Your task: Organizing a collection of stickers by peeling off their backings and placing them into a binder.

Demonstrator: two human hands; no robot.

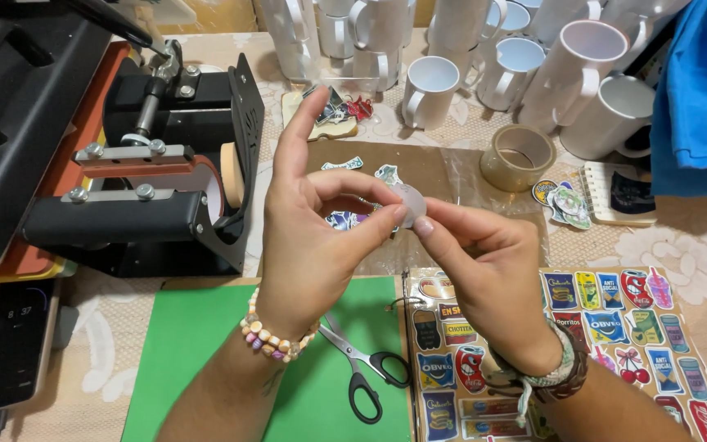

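My left hand [317, 225] and my right hand [480, 262] meet above the table, both pinching a small round translucent piece [411, 201] between fingertips. The left index finger points up. A beaded bracelet sits on my left wrist, woven bands on my right. Below the hands lie black-handled scissors [366, 368] on a green mat [206, 352] and a sheet of colourful stickers [615, 327]. A few loose cut stickers [345, 219] lie on brown paper behind the hands.
A black mug heat press [165, 172] stands at left, a phone [14, 344] at the lower left. Several white mugs [525, 65] crowd the back. A tape roll [519, 155], a small notebook [619, 192] and blue cloth [701, 98] are at right.
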